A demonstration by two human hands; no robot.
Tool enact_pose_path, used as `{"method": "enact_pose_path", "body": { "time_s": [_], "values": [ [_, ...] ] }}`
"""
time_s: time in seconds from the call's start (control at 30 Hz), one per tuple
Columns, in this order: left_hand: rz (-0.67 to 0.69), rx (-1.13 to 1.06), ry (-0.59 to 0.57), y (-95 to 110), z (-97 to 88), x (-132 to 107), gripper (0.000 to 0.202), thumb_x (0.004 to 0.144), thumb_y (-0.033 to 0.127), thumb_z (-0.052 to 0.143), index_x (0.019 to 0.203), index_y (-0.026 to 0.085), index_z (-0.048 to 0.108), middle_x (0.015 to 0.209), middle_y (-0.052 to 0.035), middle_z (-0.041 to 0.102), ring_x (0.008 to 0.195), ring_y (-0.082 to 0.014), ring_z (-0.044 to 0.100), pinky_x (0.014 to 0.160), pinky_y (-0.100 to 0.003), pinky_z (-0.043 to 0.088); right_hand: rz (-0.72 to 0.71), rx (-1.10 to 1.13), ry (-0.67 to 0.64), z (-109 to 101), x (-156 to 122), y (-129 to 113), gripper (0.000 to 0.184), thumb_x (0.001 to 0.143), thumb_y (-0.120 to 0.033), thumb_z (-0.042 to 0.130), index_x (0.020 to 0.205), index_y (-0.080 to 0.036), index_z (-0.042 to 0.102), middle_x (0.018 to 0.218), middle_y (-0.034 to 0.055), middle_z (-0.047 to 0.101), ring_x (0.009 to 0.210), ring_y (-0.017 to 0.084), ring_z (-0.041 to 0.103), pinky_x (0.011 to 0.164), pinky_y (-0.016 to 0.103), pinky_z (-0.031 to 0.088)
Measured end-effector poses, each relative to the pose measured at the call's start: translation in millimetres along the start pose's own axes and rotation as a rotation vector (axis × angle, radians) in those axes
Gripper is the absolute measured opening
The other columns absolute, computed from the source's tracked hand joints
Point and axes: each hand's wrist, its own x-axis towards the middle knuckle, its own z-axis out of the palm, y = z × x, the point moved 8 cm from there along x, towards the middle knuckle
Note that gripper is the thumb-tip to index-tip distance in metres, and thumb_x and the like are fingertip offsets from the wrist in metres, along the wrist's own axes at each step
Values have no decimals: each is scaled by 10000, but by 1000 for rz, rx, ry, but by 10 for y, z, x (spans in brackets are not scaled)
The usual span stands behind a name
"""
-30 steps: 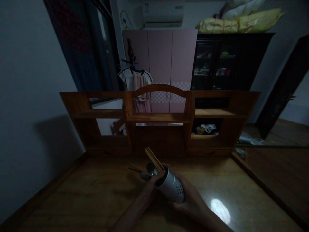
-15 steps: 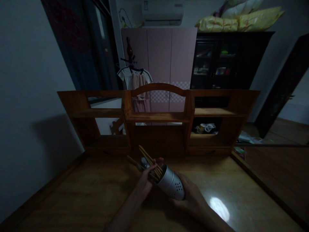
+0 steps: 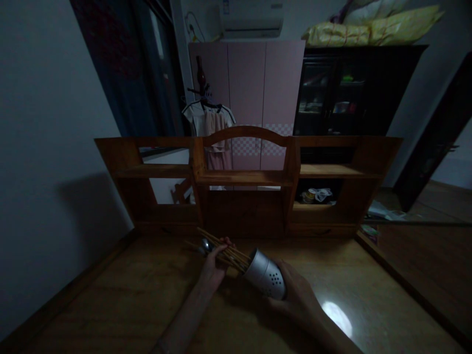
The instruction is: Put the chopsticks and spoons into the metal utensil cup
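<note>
The left hand (image 3: 214, 268) is closed around a bunch of chopsticks (image 3: 238, 256). A shiny spoon (image 3: 205, 244) pokes out past its fingers. The right hand (image 3: 297, 292) grips a silver cup (image 3: 262, 274) with little holes near its bottom. The cup tips over above the table (image 3: 121, 295), its mouth facing the left hand. The chopsticks reach the cup's mouth, but it's dark, so I can't tell how far in they go. A brown shelf (image 3: 243, 177) stands behind.
</note>
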Motion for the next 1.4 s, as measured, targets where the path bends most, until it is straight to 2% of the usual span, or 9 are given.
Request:
{"method": "enact_pose_path", "body": {
  "time_s": [0.13, 0.33, 0.6, 0.8, 0.97, 1.07, 1.2, 1.3, 1.4],
  "values": [
    [7, -16, -61, 76, -55, 91, 244, 743, -58, 498, 837, 133, 618, 802, -27, 689, 713, -132, 678, 776, -316, 586, -17, -43, 22, -20, 1, 21, 698, 614, -324, 741, 1269, -250, 510, 1103, 94, 611, 977, 304, 575, 788, 396, 459],
    [58, -52, -3, 261, -181, 174, 243, 744, -52, 491, 827, 140, 614, 779, -14, 682, 726, -137, 687, 744, -287, 589, 33, -95, 85, -122, 9, 157, 637, 646, -361, 730, 1233, -234, 519, 1088, 107, 621, 934, 306, 590, 755, 406, 466],
    [-1, -71, 4, 75, -160, 184, 186, 811, -15, 566, 901, 145, 586, 949, -64, 711, 885, -190, 706, 769, -310, 598, 71, -69, 131, -146, -1, 143, 673, 659, -362, 712, 1286, -244, 500, 1127, 117, 620, 961, 322, 598, 773, 430, 473],
    [3, -32, -24, 37, -139, 173, 306, 765, -98, 518, 932, 156, 560, 1016, -60, 709, 940, -189, 698, 804, -303, 593, 70, -73, 123, -148, -5, 109, 654, 658, -367, 715, 1269, -252, 511, 1127, 106, 622, 972, 321, 596, 778, 427, 479],
    [20, -27, -20, 35, -171, 201, 378, 725, -126, 451, 944, 161, 564, 1056, -57, 700, 956, -174, 692, 845, -315, 576, 111, -68, 125, -138, -18, 112, 595, 666, -354, 705, 1227, -247, 537, 1070, 104, 638, 916, 308, 608, 724, 406, 484],
    [22, -39, 24, 29, -251, 247, 382, 680, -124, 437, 903, 154, 573, 983, -55, 710, 899, -171, 702, 849, -333, 570, 120, -61, 138, -130, -26, 130, 585, 666, -369, 705, 1216, -244, 549, 1060, 104, 641, 925, 310, 607, 731, 407, 486],
    [33, 13, 70, 41, -365, 293, 322, 623, -82, 447, 808, 149, 577, 794, -37, 699, 770, -169, 702, 801, -331, 572, 149, -71, 170, -140, -39, 231, 624, 685, -395, 692, 1267, -264, 510, 1096, 99, 636, 937, 313, 610, 743, 418, 486],
    [44, 59, 70, 68, -397, 285, 242, 606, -24, 482, 744, 150, 578, 680, -15, 657, 671, -165, 679, 733, -311, 570, 165, -86, 201, -164, -44, 300, 651, 689, -423, 688, 1289, -264, 491, 1099, 98, 636, 947, 317, 610, 750, 421, 483],
    [49, 84, 18, 86, -359, 269, 183, 586, 21, 499, 698, 146, 573, 636, -1, 614, 617, -163, 648, 679, -306, 557, 153, -82, 218, -180, -42, 308, 657, 692, -425, 685, 1296, -263, 486, 1142, 99, 623, 973, 315, 605, 767, 415, 478]
  ]
}}
